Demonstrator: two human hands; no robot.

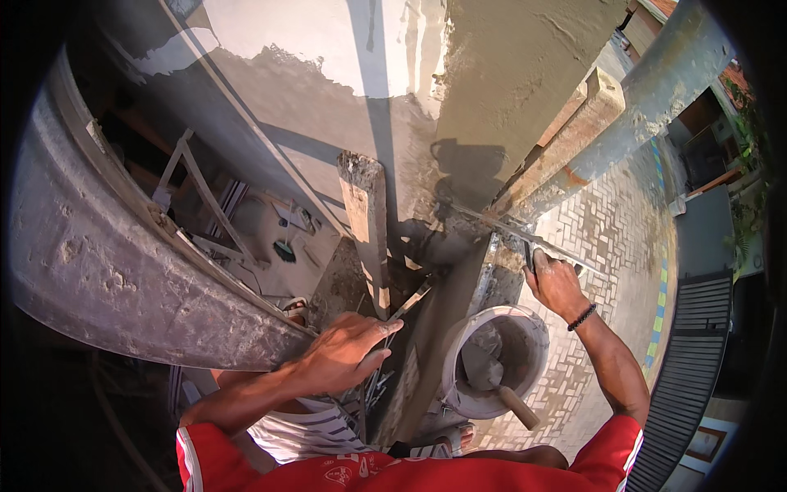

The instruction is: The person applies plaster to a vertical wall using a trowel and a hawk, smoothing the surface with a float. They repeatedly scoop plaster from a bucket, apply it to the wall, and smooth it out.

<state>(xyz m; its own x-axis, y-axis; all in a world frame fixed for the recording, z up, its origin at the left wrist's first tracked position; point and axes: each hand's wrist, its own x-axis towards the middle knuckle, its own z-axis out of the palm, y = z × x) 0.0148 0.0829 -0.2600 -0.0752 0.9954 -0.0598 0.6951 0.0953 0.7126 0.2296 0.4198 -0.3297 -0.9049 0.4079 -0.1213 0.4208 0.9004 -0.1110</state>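
My right hand (559, 285), with a dark beaded bracelet at the wrist, grips the handle of a plastering trowel. The trowel's long thin blade (566, 256) shows almost edge-on at the foot of the wet plastered column (525, 74). My left hand (348, 351) reaches in from the left with thumb and forefinger apart; its other fingers are partly hidden. A narrow strip (414, 299) lies just beyond its fingertips, apparently not gripped. Below my right hand, a mortar-caked bucket (539, 344) holds a pointed trowel (482, 367) whose wooden handle (518, 407) sticks out over the rim.
An upright rough timber (365, 217) stands ahead of my left hand. A large curved, stained panel (123, 262) fills the left side. A thick metal pole (664, 90) leans at the upper right. Brick paving (607, 213) and a dark slatted gate (693, 361) lie below right.
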